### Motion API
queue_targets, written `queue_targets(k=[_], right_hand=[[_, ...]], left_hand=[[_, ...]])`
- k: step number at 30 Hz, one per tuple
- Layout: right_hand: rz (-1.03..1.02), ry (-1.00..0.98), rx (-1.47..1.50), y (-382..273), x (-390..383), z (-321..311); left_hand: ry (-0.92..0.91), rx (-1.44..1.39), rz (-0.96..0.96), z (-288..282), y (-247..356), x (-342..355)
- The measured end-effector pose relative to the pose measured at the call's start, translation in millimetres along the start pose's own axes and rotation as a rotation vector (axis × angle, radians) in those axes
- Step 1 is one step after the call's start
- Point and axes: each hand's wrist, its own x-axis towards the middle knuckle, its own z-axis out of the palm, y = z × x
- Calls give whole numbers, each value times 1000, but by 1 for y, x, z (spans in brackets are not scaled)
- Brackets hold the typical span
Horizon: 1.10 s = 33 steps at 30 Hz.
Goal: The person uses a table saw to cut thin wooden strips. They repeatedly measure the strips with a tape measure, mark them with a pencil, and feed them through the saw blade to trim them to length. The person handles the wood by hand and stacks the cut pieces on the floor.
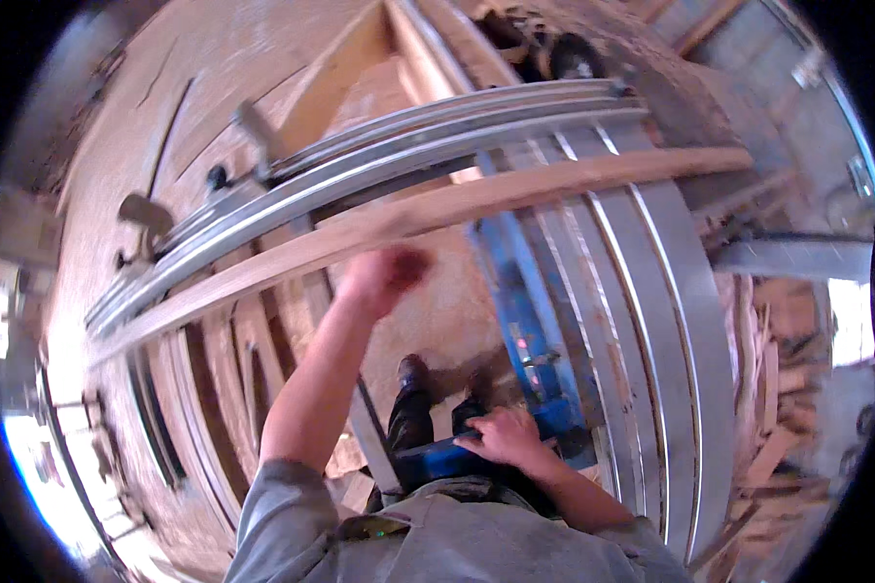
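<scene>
A long wooden plank [437, 206] lies slantwise across a sliding table saw, from the lower left to the upper right. My left hand [389, 277] is at the plank's near edge, around its middle. It is smeared by motion, so its fingers cannot be made out, nor whether it touches the wood. Close to my waist, my right hand [506, 435] rests at the blue frame [544, 413] of the saw, its fingers pointing left with nothing visible in them. Beyond the plank, a metal fence [399, 146] runs roughly alongside it.
A grooved metal saw table [651, 321] extends on the right. Several long boards [199, 418] lie at the left. Wood offcuts [778, 437] are piled at the far right. Past the fence stands an angled wooden frame [335, 73]. My shoes [413, 369] are on the dusty floor.
</scene>
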Motion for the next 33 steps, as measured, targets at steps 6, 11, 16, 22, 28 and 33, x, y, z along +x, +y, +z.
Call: queue_targets(k=[6,11,16,22,28,33], right_hand=[[17,20,29,7,-6,8],[-10,-9,21,11,-7,4],[37,-68,17,11,-11,6],[41,-17,20,8,-14,13],[92,-41,-28,10,-13,22],[46,-9,15,10,-15,5]], left_hand=[[402,1652,844,-12,50,-88],[452,2098,895,-263,98,-134],[660,2001,587,-289,126,-131],[524,2059,738,-212,106,-99],[457,1870,727,-5,49,-38],[375,1916,1021,16,27,-38]])
